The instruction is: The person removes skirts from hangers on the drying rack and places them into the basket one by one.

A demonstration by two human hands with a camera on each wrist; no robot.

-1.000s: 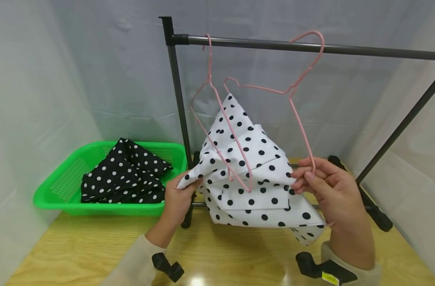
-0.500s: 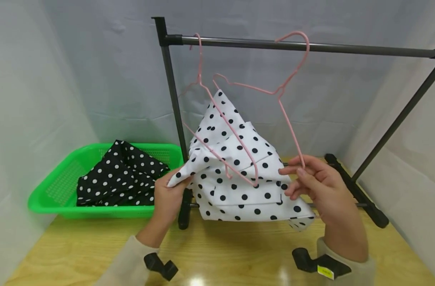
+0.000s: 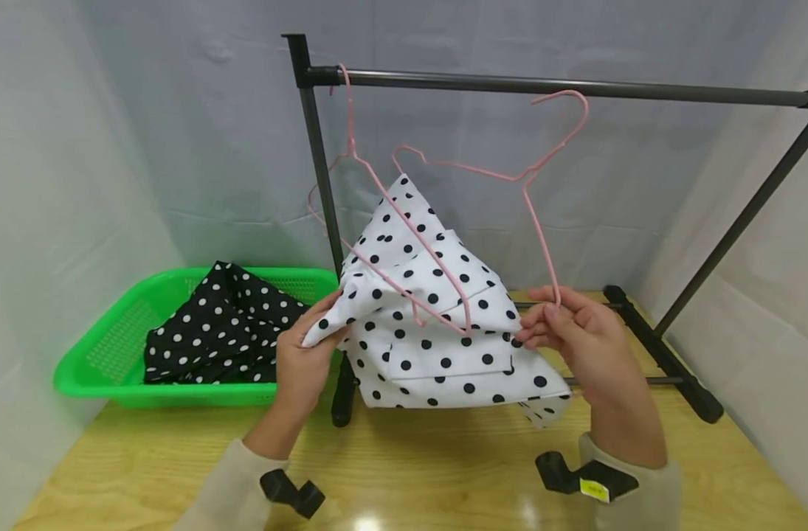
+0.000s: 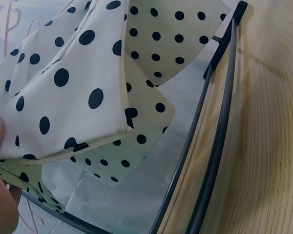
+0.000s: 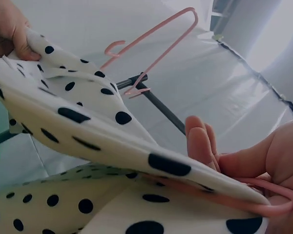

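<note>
Between both hands, above the wooden surface (image 3: 443, 472), hangs a white dotted cloth (image 3: 437, 332) draped over a pink hanger (image 3: 510, 177). Left hand (image 3: 304, 361) fingers pinch the cloth's left corner; right hand (image 3: 576, 339) fingers pinch the hanger's lower corner and the cloth. Behind stands a dark rack (image 3: 576, 87) carrying a second hanger (image 3: 350, 147). A green basket (image 3: 98, 354) at left holds a black dotted cloth (image 3: 218, 332).

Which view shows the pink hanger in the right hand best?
The head view: the whole pink hanger shows, its hook just below the rail, its lower end pinched by the right hand. The right wrist view shows only its hook and the pinched end. In the left wrist view I cannot make it out.
</note>
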